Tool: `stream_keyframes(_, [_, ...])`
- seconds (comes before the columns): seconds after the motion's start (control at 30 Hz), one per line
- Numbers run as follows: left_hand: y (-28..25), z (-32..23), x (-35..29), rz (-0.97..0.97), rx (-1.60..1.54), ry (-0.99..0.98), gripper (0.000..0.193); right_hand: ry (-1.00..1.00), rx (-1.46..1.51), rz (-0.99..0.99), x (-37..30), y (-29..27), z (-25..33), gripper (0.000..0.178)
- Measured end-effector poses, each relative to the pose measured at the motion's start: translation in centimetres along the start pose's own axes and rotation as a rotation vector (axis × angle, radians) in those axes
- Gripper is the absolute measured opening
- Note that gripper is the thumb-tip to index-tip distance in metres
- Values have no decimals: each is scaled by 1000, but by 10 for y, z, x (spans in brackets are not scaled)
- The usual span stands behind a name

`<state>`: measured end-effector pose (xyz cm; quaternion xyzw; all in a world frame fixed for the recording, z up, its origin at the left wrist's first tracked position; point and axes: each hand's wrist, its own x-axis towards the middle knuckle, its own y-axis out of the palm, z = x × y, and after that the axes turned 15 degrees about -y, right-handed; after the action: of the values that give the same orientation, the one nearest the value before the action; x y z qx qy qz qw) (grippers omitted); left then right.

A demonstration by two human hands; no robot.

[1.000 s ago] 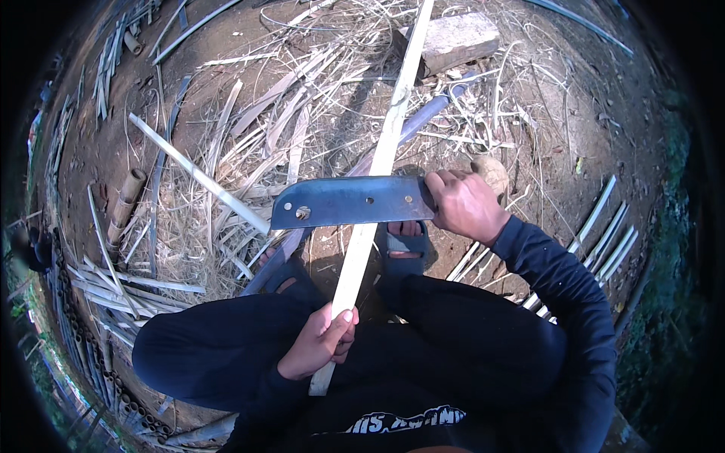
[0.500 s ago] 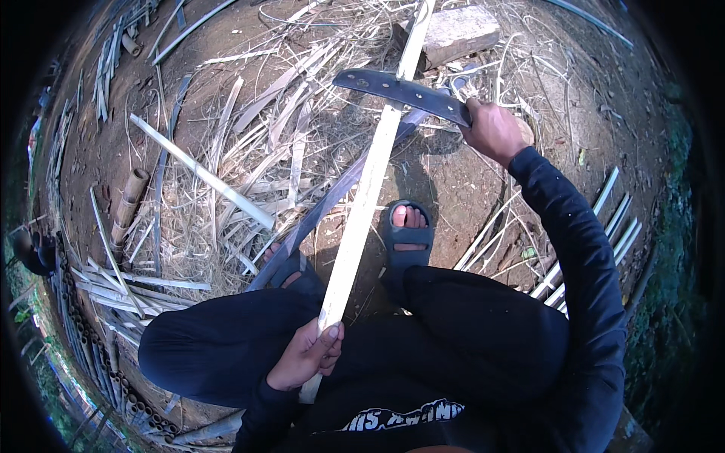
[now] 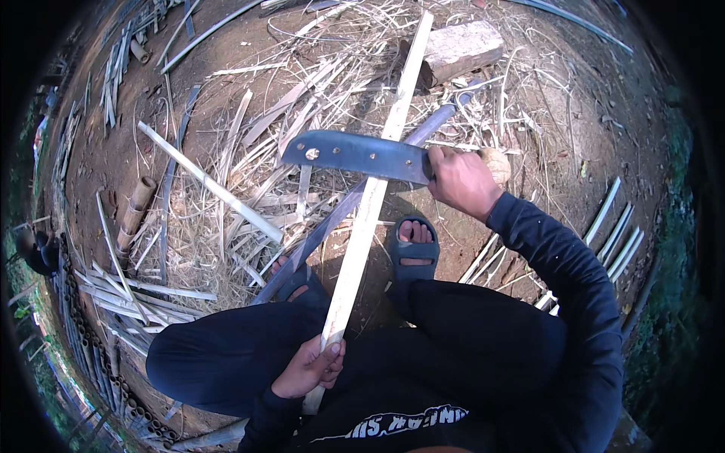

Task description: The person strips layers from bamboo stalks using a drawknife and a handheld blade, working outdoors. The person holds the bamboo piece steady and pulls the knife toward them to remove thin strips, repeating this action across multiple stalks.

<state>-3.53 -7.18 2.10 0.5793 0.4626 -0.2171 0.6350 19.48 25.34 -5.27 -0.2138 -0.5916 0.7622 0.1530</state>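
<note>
A long pale bamboo strip [image 3: 355, 275] slants away from my lap toward a cut wooden block on the ground. My left hand [image 3: 311, 366] is closed around its near end, thumb on top. In my right hand [image 3: 468, 181] is a machete [image 3: 355, 155], its wide dark blade with several rivets or holes lying across the strip around its middle. The blade points left. Part of its wooden handle [image 3: 496, 164] shows beyond my fist. Whether the edge bites into the strip, I cannot tell.
The wooden block [image 3: 464, 49] lies beyond the strip's far end. Shavings [image 3: 257, 166] litter the ground. A short pale strip [image 3: 211, 181] and a bamboo tube [image 3: 137, 208] lie left; more cut strips [image 3: 615, 234] lie right. My sandalled feet [image 3: 415, 241] flank the strip.
The machete in my right hand has come nearer along the strip, and more of the blade's flat side shows. My left hand keeps its grip near the lap.
</note>
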Motion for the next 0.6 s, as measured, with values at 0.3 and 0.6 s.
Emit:
stream_keyframes(0.3, [-11, 16, 2, -72, 55, -6, 22, 219, 16, -89, 15, -4, -65, 31])
stream_keyframes(0.6, [2, 16, -31, -211, 144, -14, 20, 290, -132, -186, 17, -8, -129, 27])
